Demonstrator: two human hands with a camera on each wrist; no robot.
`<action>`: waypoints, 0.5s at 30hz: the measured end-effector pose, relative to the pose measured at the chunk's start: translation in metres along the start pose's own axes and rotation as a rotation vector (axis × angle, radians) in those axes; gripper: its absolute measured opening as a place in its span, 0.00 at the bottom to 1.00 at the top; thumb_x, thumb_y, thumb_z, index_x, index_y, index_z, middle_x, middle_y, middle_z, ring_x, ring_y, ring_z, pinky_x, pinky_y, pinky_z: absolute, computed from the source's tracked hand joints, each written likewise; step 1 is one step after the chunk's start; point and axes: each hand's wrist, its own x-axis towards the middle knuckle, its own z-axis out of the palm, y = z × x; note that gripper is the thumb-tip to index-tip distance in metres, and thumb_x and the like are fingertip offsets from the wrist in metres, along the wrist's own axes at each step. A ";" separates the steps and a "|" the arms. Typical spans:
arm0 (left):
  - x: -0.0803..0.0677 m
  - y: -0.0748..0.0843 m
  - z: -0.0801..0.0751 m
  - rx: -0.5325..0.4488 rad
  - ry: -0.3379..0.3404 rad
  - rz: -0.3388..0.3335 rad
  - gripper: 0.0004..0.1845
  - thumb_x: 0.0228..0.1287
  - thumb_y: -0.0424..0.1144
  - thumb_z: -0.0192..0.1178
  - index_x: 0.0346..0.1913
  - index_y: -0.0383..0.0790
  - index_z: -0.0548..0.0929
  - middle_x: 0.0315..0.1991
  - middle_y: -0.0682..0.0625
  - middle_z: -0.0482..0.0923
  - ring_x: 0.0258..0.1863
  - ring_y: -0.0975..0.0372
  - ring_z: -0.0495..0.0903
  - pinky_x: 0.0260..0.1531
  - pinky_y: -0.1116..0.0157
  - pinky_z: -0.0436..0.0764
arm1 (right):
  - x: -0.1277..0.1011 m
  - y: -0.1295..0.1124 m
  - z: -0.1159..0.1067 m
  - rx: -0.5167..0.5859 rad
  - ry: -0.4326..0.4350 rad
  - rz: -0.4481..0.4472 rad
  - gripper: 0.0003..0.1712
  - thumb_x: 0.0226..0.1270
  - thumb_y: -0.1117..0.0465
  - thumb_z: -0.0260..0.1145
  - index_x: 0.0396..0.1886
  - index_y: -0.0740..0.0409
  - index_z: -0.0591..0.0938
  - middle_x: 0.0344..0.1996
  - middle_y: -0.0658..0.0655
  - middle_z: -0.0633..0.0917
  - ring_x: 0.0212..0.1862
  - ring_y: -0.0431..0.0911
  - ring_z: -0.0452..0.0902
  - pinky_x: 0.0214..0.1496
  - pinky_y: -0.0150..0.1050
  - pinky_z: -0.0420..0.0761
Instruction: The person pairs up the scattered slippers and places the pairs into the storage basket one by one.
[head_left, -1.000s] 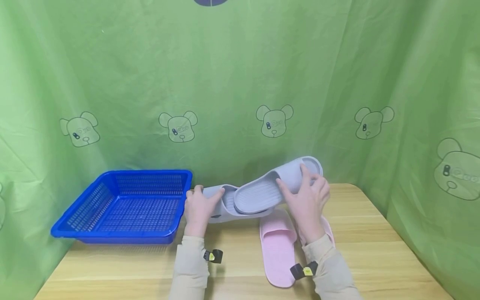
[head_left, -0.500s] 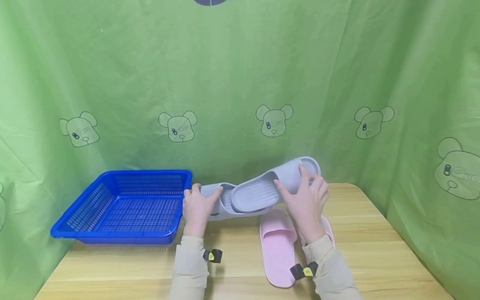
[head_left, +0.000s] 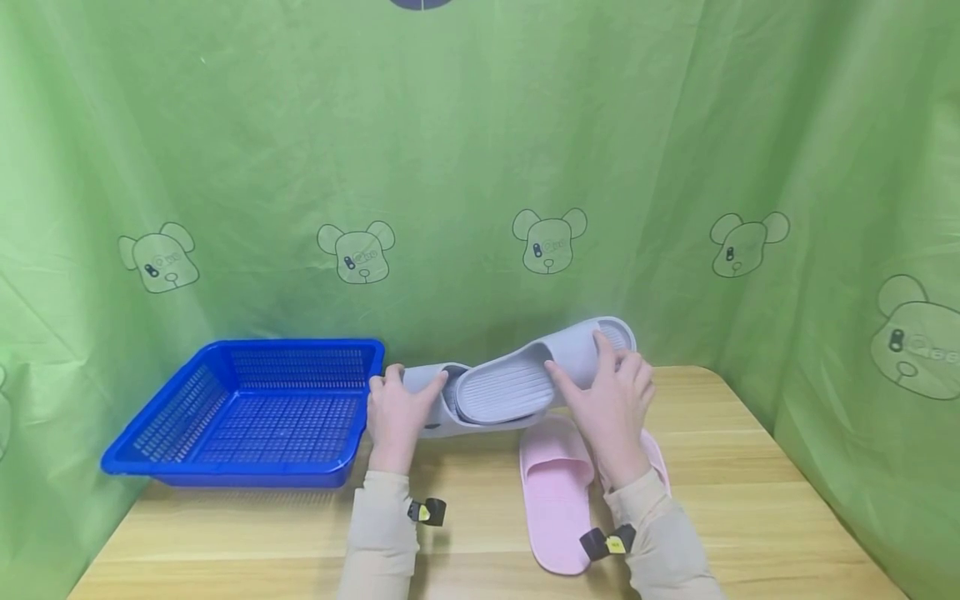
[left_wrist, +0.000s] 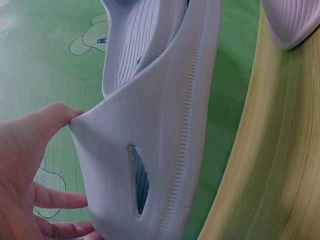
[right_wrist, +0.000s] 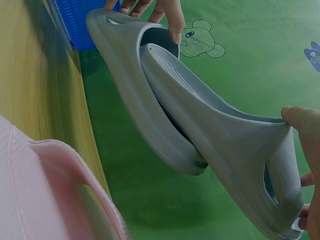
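My left hand (head_left: 395, 417) grips one grey slipper (head_left: 423, 380) by its strap, thumb at the strap's edge. The other grey slipper (head_left: 508, 390) is held by its strap in my right hand (head_left: 611, 408), tilted with its toe up to the right. In the right wrist view, the heel of this tilted slipper (right_wrist: 230, 135) sits over the footbed of the left-hand slipper (right_wrist: 125, 75), at the mouth of its strap. Both are raised off the table. Below my right hand lies a pink slipper (head_left: 558, 508); a second pink slipper (head_left: 657, 460) is mostly hidden by that hand and wrist.
A blue perforated plastic basket (head_left: 277, 481) stands on the left of the wooden table (head_left: 465, 533), close to my left hand. Behind the table hangs a green curtain (head_left: 465, 150) printed with bear heads.
The right-hand grey slipper has shifted slightly left and down, its heel closer to the strap of the left-hand slipper. Both hands keep their grip; basket and pink slippers stay put.
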 end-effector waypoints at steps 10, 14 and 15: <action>-0.002 0.005 -0.002 -0.020 -0.001 0.006 0.47 0.47 0.73 0.62 0.62 0.42 0.74 0.54 0.37 0.72 0.50 0.44 0.77 0.44 0.50 0.79 | 0.001 -0.001 -0.005 0.009 0.038 -0.007 0.53 0.55 0.27 0.63 0.74 0.50 0.62 0.49 0.66 0.67 0.52 0.58 0.57 0.55 0.55 0.60; -0.004 0.007 -0.002 -0.033 0.012 0.012 0.46 0.47 0.72 0.63 0.62 0.42 0.74 0.54 0.37 0.72 0.50 0.44 0.76 0.44 0.50 0.79 | 0.000 -0.003 -0.006 0.019 0.051 -0.009 0.53 0.54 0.28 0.64 0.74 0.50 0.62 0.48 0.65 0.67 0.52 0.58 0.57 0.54 0.54 0.60; -0.004 0.007 -0.002 -0.036 0.017 0.014 0.46 0.47 0.72 0.63 0.61 0.41 0.74 0.53 0.37 0.72 0.50 0.44 0.76 0.44 0.50 0.79 | 0.000 -0.003 -0.006 0.020 0.053 -0.010 0.53 0.54 0.28 0.64 0.74 0.49 0.62 0.48 0.65 0.67 0.52 0.58 0.57 0.54 0.54 0.60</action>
